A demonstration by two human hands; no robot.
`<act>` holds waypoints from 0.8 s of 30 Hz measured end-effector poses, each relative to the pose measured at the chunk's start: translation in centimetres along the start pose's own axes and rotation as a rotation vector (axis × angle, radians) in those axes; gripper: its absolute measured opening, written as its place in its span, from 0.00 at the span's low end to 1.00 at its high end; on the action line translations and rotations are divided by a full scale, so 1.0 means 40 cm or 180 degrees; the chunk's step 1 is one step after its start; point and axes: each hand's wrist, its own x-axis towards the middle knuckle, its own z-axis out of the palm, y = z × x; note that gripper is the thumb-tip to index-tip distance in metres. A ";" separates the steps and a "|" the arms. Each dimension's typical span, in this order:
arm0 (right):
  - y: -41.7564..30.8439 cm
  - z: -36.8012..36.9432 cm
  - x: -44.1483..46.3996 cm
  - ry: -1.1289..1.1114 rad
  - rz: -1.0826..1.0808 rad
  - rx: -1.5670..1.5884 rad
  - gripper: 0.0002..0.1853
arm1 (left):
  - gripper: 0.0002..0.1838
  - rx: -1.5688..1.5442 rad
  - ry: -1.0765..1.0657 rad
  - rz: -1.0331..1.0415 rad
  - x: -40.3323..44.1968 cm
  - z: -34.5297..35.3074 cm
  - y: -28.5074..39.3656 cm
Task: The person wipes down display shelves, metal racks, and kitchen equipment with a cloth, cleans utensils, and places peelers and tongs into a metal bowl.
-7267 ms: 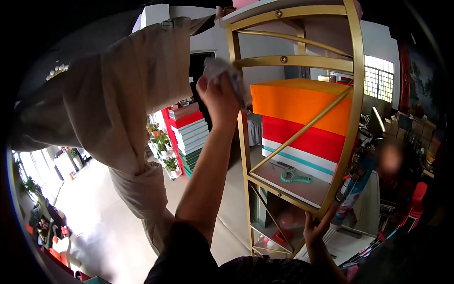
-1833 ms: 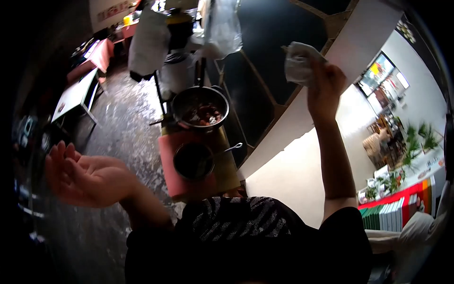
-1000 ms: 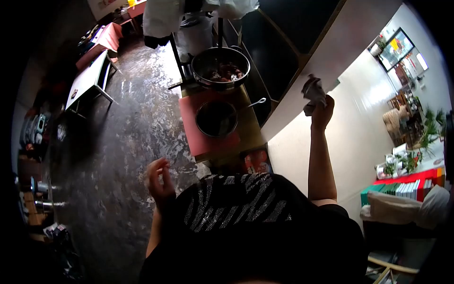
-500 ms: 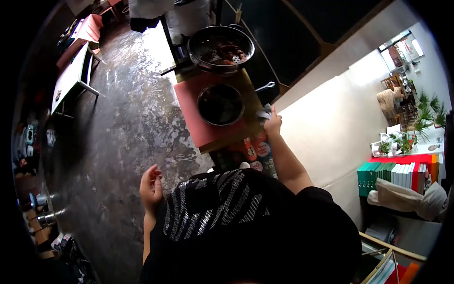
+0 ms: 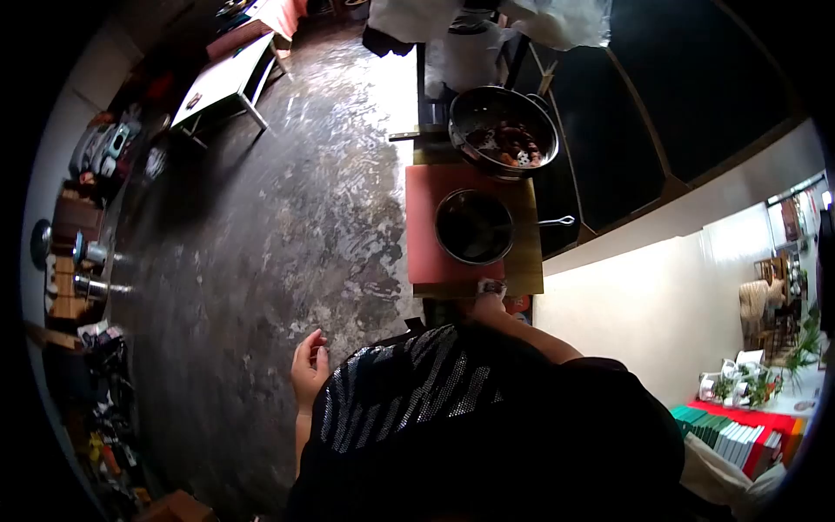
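Note:
My right hand [image 5: 490, 306] is closed on a small crumpled greyish cloth [image 5: 492, 286], pressed to the near edge of a wooden board [image 5: 526, 270]. Just beyond it stands a dark round pan [image 5: 474, 228], with a metal handle [image 5: 557, 221] showing to its right. The pan rests partly on a pink sheet [image 5: 421, 235] that covers the board's left side. Behind, a larger metal pot [image 5: 504, 132] holds dark reddish-brown pieces. My left hand [image 5: 310, 370] hangs beside my body over the floor, fingers loosely apart, holding nothing.
A white wall [image 5: 626, 313] runs along the right of the board. A knife-like dark handle [image 5: 404, 136] juts out left of the pot. Far left stands a white table [image 5: 222, 87] on the concrete floor [image 5: 261, 244]. Green folders [image 5: 704, 426] are at lower right.
My right hand has moved with the cloth from the board's right side to its near edge, in front of the pan. My left hand still hangs free. The whole view has turned.

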 end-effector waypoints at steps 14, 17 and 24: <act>-0.291 -0.215 -0.082 0.0034 -0.1052 0.0540 0.19 | 0.19 0.0014 0.0594 -0.1054 -0.229 0.053 0.073; -0.316 -0.130 0.023 0.0267 -0.1286 0.0488 0.18 | 0.19 0.0148 0.0665 -0.1306 -0.255 0.057 0.068; -0.367 -0.129 0.104 -0.0087 -0.1626 0.0083 0.20 | 0.20 -0.0308 0.0736 -0.0908 -0.241 0.008 -0.072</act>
